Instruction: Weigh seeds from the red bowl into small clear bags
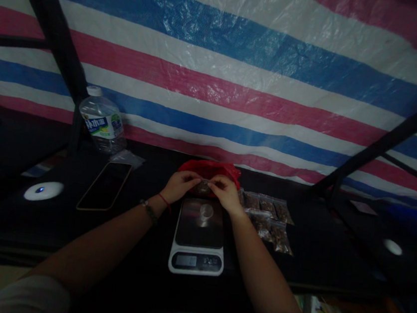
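Note:
My left hand (pixel 181 184) and my right hand (pixel 226 191) meet behind the scale, each pinching the top edge of a small clear plastic bag (pixel 201 189) with brownish contents. Behind them lies a red plastic bag (pixel 210 168), its opening partly hidden by my hands. Between my forearms stands a white kitchen scale (pixel 197 251) with a dark weighing plate and a lit display. A small round clear cup (pixel 206 211) rests on that plate. To the right of my right hand lie several filled zip bags (pixel 268 211) in two rows.
On the left are a phone (pixel 105 187), a white oval device (pixel 44 191), a large plastic bottle (pixel 103 122) and some clear empty bags (pixel 127 158). Dark metal posts (pixel 57 29) frame both sides. A striped tarp (pixel 216 87) hangs behind the black table (pixel 145 250).

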The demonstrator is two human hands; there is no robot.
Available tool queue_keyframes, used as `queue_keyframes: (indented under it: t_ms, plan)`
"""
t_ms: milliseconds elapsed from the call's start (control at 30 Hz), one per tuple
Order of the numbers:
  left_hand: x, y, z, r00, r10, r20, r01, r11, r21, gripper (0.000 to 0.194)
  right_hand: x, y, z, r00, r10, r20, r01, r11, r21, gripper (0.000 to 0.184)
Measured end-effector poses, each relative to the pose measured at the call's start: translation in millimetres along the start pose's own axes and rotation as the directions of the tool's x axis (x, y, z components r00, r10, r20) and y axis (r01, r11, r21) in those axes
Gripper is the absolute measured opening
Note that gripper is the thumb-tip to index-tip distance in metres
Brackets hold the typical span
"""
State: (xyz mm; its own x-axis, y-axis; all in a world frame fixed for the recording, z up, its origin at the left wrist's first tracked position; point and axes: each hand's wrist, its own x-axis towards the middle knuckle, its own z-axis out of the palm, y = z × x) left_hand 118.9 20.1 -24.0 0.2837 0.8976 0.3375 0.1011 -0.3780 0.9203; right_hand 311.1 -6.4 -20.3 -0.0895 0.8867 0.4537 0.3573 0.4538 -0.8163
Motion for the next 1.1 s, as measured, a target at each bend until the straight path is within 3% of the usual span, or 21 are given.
queue_keyframes:
  t_ms: [167, 433, 867, 1100]
  plan:
    - [-0.9, 1.8, 1.9, 0.998, 0.059, 0.007, -0.06, 0.995, 0.075, 0.02, -0.5, -3.5, 0.5, 0.997, -0.081, -0.019, 0.081, 0.997, -0.006, 0.01]
    - [-2.3, 4.8, 6.0, 0.986, 0.14, 0.09, -0.152, 0.977, 0.147, 0.017, -0.7, -1.8, 5.6, 0.996, -0.093, -0.011, 0.093, 0.996, 0.004, 0.009]
    - [-1.4, 3.5, 14.0, 0.966, 0.243, 0.089, -0.257, 0.935, 0.246, 0.015, 1.0, -2.3, 1.0, 0.993, -0.118, -0.031, 0.117, 0.993, -0.018, 0.007]
    - [-1.8, 2.9, 12.4, 0.967, 0.255, 0.028, -0.252, 0.921, 0.297, 0.017, 2.2, -5.1, -0.3, 0.991, -0.135, -0.026, 0.134, 0.99, -0.039, 0.004]
